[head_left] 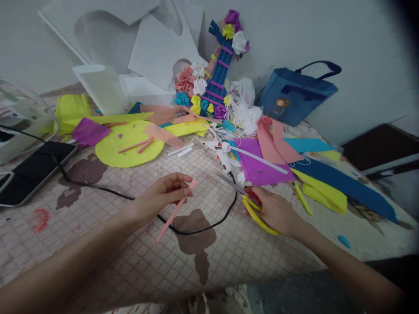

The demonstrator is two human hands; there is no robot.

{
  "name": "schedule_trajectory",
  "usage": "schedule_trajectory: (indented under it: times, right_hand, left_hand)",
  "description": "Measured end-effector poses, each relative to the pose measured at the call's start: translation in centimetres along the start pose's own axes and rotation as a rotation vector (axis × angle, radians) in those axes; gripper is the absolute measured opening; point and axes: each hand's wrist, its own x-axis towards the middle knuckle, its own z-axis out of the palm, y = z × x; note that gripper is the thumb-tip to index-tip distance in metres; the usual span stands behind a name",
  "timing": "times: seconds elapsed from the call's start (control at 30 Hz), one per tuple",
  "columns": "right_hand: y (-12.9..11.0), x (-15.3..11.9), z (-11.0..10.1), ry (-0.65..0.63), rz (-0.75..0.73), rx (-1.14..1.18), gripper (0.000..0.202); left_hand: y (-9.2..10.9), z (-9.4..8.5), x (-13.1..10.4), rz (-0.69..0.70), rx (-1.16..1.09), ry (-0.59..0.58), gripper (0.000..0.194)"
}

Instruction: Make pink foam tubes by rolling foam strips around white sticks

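My left hand [172, 189] pinches a narrow pink paper strip [173, 216] near its upper end; the rest slants down toward me. In my right hand [276, 211] is a pair of scissors [253, 211] with yellow handles, its blades pointing left and away from me. A gap separates the blades from the strip. Just beyond the scissors lies a white hot glue gun [222, 152] with a glue stick [262, 159] sticking out of its back. Its black cord [209, 227] loops across the table between my hands.
A yellow paper oval [127, 150] lies behind my left hand, a phone [36, 174] at the far left. Purple paper [258, 168] and a dark blue strip [347, 183] are at the right. At the back stand a flower-decorated paper guitar [218, 83] and a blue bag [294, 96].
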Motion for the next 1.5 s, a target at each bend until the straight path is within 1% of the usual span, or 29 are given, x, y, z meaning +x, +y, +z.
schedule_trajectory:
  times: [0.1,0.2,0.3,0.33,0.37,0.43,0.5,0.57,0.63,0.67,0.73,0.77,0.8,0.83,0.9,0.97,1.07,1.13,1.23,1.33,1.4,1.5]
  right_hand:
    - [2.5,-0.8,0.3,0.072,0.072,-0.126,0.04]
    - [5.1,-1.1,0.5,0.147,0.164,-0.251,0.038]
    - [7.3,-0.2,0.4,0.194,0.293,-0.282,0.04]
    - [7.9,0.3,0.3,0.214,0.308,-0.266,0.04]
    - [8.5,0.9,0.1,0.237,0.301,-0.245,0.04]
    - [9.2,1.9,-0.4,0.274,0.232,-0.209,0.041]
    - [9.2,2.4,-1.0,0.328,0.16,-0.233,0.041]
    - [8.4,2.3,-1.5,0.41,0.134,-0.29,0.038]
    - [6.4,1.9,-1.7,0.46,0.107,-0.253,0.03]
    - [5.0,1.8,-1.6,0.437,0.066,-0.16,0.026]
    - [1.9,1.9,-1.0,0.319,-0.099,0.095,0.018]
    - [0.2,2.3,-0.6,0.266,-0.192,0.185,0.016]
    - [-1.4,2.8,-0.1,0.193,-0.267,0.24,0.015]
    - [-2.8,3.5,0.4,0.163,-0.311,0.259,0.013]
    - [-5.3,5.2,1.2,0.173,-0.349,0.21,0.015]
    - [-7.0,6.9,1.8,0.177,-0.34,0.096,0.017]
    - [-8.3,8.4,2.0,0.177,-0.301,-0.081,0.016]
    - [-8.5,8.5,1.9,0.171,-0.305,-0.11,0.017]
    - [-7.9,7.7,1.6,0.175,-0.335,0.013,0.016]
    - [-5.9,6.0,1.2,0.258,-0.321,0.176,0.015]
    - [-3.6,4.5,0.8,0.35,-0.271,0.216,0.014]
    - [1.0,2.6,-0.2,0.504,-0.086,0.151,0.016]
  left_hand:
    - [0.1,0.1,0.0,0.007,-0.014,0.01,0.022]
    - [0.1,0.2,0.0,0.004,-0.002,0.002,0.02]
    - [-0.1,0.2,0.1,0.004,0.0,-0.015,0.02]
    - [-0.2,0.2,0.2,0.003,-0.002,-0.019,0.02]
    - [-0.2,0.1,0.2,0.002,-0.007,-0.018,0.02]
    - [-0.3,0.1,0.2,-0.003,-0.019,-0.012,0.02]
    - [-0.2,0.0,0.2,-0.006,-0.031,-0.009,0.02]
    - [-0.1,0.1,0.2,-0.003,-0.033,-0.007,0.019]
    - [-0.1,0.2,0.1,0.001,-0.029,0.001,0.019]
    - [-0.1,0.2,0.1,0.002,-0.025,0.007,0.019]
    - [-0.2,0.2,0.1,-0.002,-0.02,0.013,0.02]
    - [-0.2,0.1,0.1,-0.003,-0.017,0.012,0.02]
    - [-0.3,0.1,0.1,-0.003,-0.014,0.01,0.02]
    - [-0.4,0.1,0.1,-0.004,-0.011,0.008,0.021]
    - [-0.5,0.0,0.2,-0.006,-0.007,0.005,0.021]
    - [-0.5,0.0,0.2,-0.006,-0.011,-0.001,0.021]
    - [-0.3,0.1,0.1,-0.012,-0.024,-0.003,0.021]
    - [-0.2,0.2,0.1,-0.017,-0.032,0.003,0.02]
    - [-0.1,0.2,0.0,-0.019,-0.032,0.007,0.019]
    - [-0.2,0.1,0.0,-0.015,-0.028,-0.007,0.019]
    - [-0.3,0.1,0.0,-0.014,-0.029,-0.013,0.019]
    - [-0.4,0.1,0.1,-0.028,-0.025,-0.014,0.02]
